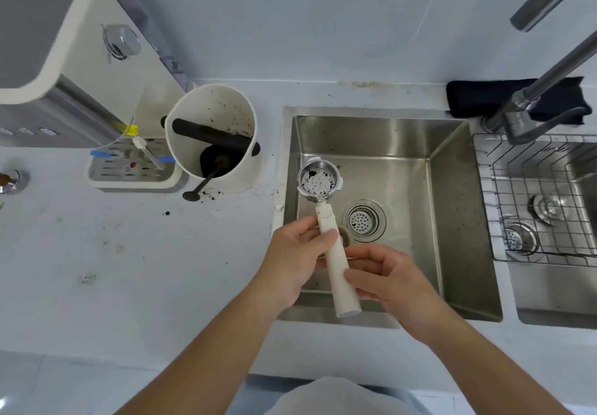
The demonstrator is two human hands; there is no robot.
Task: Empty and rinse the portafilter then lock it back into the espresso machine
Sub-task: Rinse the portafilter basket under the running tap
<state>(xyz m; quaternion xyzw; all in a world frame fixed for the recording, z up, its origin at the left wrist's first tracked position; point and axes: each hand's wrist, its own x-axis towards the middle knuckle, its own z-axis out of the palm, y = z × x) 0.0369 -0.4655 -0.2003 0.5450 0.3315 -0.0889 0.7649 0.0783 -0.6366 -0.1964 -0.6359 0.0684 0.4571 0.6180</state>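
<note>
Fingers [318, 237] of both hands grip the portafilter [326, 220] handle (basket still speckled) over the sink [452, 220].

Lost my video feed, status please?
Both hands, left and right, on portafilter handle over sink. Basket still speckled with grounds. Nothing in the way.

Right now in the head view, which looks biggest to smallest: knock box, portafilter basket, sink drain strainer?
1. Knock box, clearly largest.
2. Portafilter basket and sink drain strainer look alike; the basket is held higher, so unsure.
</note>
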